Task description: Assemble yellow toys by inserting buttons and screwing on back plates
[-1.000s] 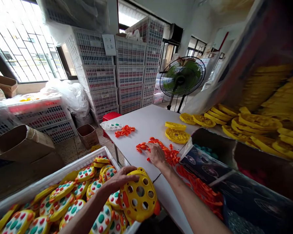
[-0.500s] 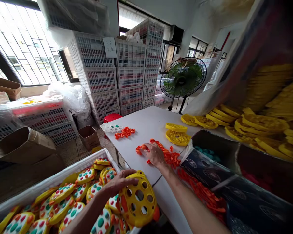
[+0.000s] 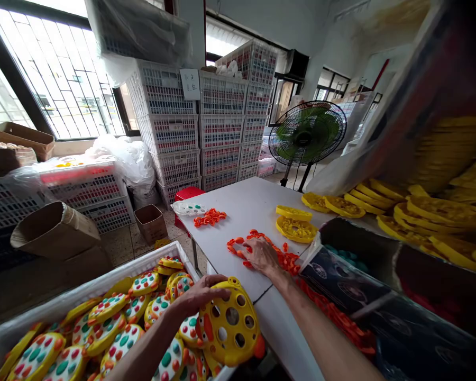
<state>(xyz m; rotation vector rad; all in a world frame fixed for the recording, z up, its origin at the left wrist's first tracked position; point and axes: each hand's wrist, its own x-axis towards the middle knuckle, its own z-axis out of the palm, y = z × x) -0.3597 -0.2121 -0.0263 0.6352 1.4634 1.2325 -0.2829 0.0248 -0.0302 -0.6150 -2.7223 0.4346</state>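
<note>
My left hand (image 3: 208, 291) grips the upper left edge of a yellow plastic toy shell (image 3: 232, 330), thumb across its front. The shell is tilted upright, has several round holes, and shows orange parts at its side and lower corner. It hangs over the corner of a white crate (image 3: 182, 254) filled with finished-looking yellow toys (image 3: 109, 307) with white, dotted faces. My right hand (image 3: 264, 255) reaches onto the table, fingers curled down and closed among small orange plastic pieces (image 3: 289, 262); its fingertips are partly hidden among them.
The white table (image 3: 254, 198) carries a smaller orange cluster (image 3: 209, 217), a white dotted plate (image 3: 188, 208) and yellow shells (image 3: 296, 228). Dark boxes (image 3: 341, 286) of coloured parts stand at right. A fan (image 3: 305, 135) and stacked crates (image 3: 178, 132) are behind.
The view has turned slightly left. My right fingers have drawn back a little from the leftmost orange pieces. My left hand keeps its grip on the yellow shell.
</note>
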